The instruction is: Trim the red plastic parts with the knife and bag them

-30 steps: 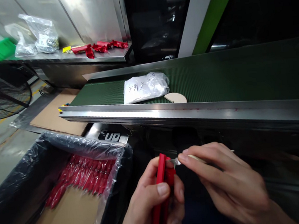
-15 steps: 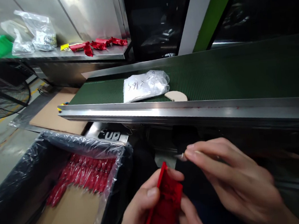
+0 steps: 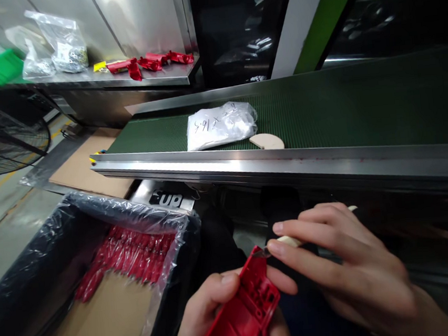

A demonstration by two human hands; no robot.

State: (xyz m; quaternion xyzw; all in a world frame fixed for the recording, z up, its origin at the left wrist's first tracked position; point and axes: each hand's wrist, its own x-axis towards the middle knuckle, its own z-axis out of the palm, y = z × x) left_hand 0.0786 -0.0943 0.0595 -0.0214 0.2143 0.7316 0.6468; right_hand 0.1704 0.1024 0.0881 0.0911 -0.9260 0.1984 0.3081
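Straight ahead, the green conveyor belt [image 3: 361, 107] runs across my view behind its steel rail [image 3: 287, 164]. Down to my left sits a cardboard box lined with clear plastic [image 3: 98, 264], rows of red plastic parts [image 3: 129, 253] stacked at its far end. Beside that box, under the rail, a panel shows white letters that look like "UP" [image 3: 165, 199], partly cut off. On the belt lies a white plastic bag [image 3: 220, 125] with handwriting that seems to read "16.5"; the other marks I cannot make out. Just beside it rests a pale half-round piece [image 3: 267, 141]. Farther back, a steel shelf [image 3: 160, 80] carries more red pieces [image 3: 146, 63] and clear bags [image 3: 64, 46].

My left hand [image 3: 218, 311] is curled around a red plastic part [image 3: 242, 314], thumb across its top, low in front of me. My right hand [image 3: 344, 267] pinches a small knife with a pale handle [image 3: 290, 241], fingers closed narrow, its tip touching the part's upper corner.
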